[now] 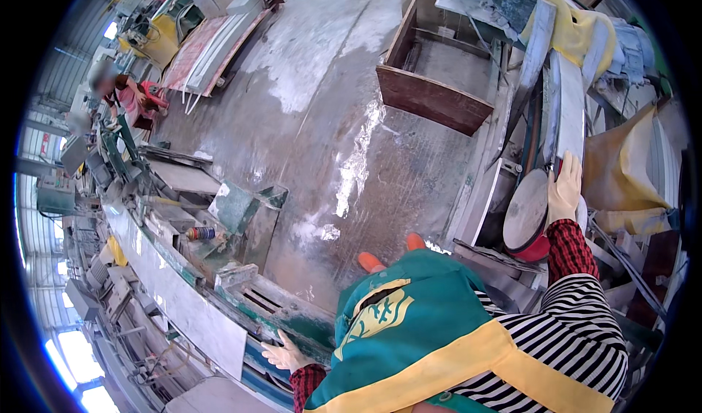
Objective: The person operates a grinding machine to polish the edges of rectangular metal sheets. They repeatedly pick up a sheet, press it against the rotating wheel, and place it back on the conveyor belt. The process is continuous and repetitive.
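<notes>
My left hand (285, 354), in a pale glove, is beside the green machine bed at the lower left. Its fingers are spread and nothing shows in them. Just left of it, the end of a long light grey slab (212, 325) lies on the machine's blue belt (257, 365). At the right, my right hand (565, 191), also gloved, lies with fingers stretched out on the near end of a long pale strip (567, 109). Whether its thumb hooks under the strip's edge is hidden. A round lid-like disc (525, 209) on a red tub sits next to this hand.
A wooden box (435, 100) stands on the wet concrete floor ahead. Yellow cloth (581, 36) hangs over the far right rails. Another person (130, 98) is at the far left near a cart of long slabs (219, 47). A can (200, 233) rests on the left machine.
</notes>
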`<state>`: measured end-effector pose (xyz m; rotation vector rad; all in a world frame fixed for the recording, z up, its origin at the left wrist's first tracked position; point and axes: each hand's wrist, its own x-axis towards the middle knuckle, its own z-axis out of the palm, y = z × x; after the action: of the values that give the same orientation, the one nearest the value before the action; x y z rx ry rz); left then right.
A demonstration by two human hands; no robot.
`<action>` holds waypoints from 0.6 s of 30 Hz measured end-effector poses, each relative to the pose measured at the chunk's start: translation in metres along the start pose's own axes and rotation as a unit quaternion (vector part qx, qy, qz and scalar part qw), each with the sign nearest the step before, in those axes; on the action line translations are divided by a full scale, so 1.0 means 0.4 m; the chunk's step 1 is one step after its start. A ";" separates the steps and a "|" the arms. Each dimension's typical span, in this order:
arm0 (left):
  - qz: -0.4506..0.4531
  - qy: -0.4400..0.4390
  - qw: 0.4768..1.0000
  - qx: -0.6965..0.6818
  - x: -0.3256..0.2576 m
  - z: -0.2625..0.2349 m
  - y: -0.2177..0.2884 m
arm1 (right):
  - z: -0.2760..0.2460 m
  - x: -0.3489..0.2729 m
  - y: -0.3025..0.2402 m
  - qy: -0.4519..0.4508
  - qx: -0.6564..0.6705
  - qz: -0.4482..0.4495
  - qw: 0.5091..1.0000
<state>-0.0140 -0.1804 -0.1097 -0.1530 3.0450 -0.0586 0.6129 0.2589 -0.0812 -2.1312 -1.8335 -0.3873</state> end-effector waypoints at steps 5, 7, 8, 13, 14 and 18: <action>0.012 0.026 0.999 -0.018 0.068 -0.024 -0.018 | -0.021 -0.012 -0.017 0.034 0.001 -0.011 0.999; 0.004 -0.032 0.998 -0.056 0.111 -0.025 -0.035 | -0.022 -0.012 -0.022 0.043 -0.002 -0.019 0.999; -0.002 -0.067 0.998 -0.015 0.124 -0.021 -0.033 | -0.028 -0.014 -0.025 0.041 0.000 -0.019 0.999; 0.025 -0.037 0.998 0.038 0.130 -0.003 -0.029 | -0.050 -0.031 -0.036 0.029 0.008 0.008 1.000; 0.041 -0.037 0.998 0.033 0.134 -0.002 -0.033 | -0.044 -0.029 -0.031 0.029 0.014 0.008 0.999; 0.064 -0.003 0.997 0.041 0.171 0.038 -0.076 | -0.004 -0.045 0.005 0.020 0.028 0.016 0.999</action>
<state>-0.0775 -0.2181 -0.1298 0.0474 3.0318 -0.1733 0.6121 0.2416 -0.0870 -2.0966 -1.7657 -0.3637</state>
